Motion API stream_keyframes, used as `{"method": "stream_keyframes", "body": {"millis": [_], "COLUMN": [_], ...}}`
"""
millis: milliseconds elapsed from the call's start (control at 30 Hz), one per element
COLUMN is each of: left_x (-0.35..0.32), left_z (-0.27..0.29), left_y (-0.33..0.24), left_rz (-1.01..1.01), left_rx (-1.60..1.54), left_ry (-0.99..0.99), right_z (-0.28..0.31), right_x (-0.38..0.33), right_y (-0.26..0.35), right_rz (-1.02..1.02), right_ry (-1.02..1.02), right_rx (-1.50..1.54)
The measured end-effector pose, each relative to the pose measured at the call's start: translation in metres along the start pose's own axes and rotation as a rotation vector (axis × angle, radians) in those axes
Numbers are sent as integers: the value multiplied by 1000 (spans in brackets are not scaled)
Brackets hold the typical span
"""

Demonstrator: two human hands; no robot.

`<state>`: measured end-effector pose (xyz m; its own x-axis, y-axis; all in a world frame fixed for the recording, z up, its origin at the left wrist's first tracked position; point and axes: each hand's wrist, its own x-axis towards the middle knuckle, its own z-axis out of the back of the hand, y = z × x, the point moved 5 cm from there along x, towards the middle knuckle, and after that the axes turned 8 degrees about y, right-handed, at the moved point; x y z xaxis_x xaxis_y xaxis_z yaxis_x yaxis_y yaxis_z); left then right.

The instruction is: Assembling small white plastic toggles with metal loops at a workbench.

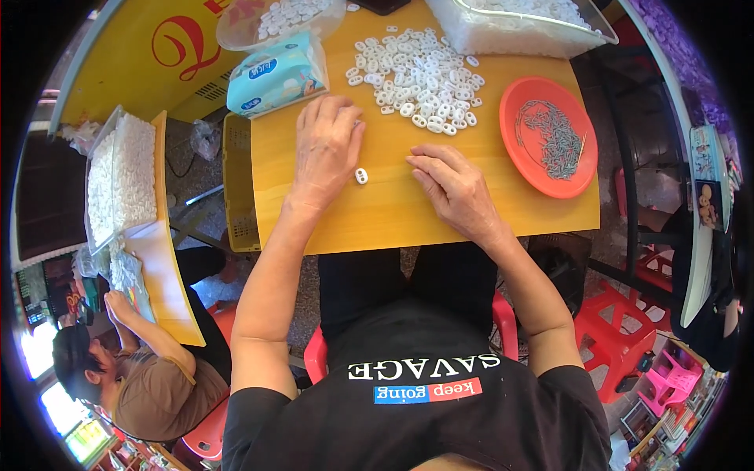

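Observation:
A single small white oval plastic piece with two holes [361, 176] lies on the yellow table between my hands. My left hand [326, 141] rests on the tabletop just beyond it, near the tissue pack. Its fingers are bent and close together, thumb against the index finger; what they hold, if anything, is hidden. To the right, my right hand [455, 188] has its fingertips drawn together toward the thumb, and anything in them is too small to make out. Ahead of both hands spreads a loose pile of the same white pieces [428, 78].
An orange-red plate [584, 177] holds many small grey screws [554, 137] on the right. A blue tissue pack [275, 74] stands far left, beside a clear bowl [236, 31]. A clear bin [503, 39] sits far right. Another person [157, 377] works at a side table.

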<state>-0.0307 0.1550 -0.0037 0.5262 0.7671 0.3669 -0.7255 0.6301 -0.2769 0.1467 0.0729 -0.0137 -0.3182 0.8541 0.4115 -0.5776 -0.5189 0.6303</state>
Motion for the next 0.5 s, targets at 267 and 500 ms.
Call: {"method": "stream_keyframes", "body": {"millis": [267, 500], "left_x": [26, 32], "left_z": [-17, -20], "left_y": [-8, -3], "left_rz": [-71, 19], "left_rx": [7, 68], "left_ry": [-111, -67], "right_z": [-1, -1], "right_x": [0, 0], "right_y": [1, -1], "right_rz": [6, 23], "right_ry": [-4, -28], "right_rx": [5, 3]}}
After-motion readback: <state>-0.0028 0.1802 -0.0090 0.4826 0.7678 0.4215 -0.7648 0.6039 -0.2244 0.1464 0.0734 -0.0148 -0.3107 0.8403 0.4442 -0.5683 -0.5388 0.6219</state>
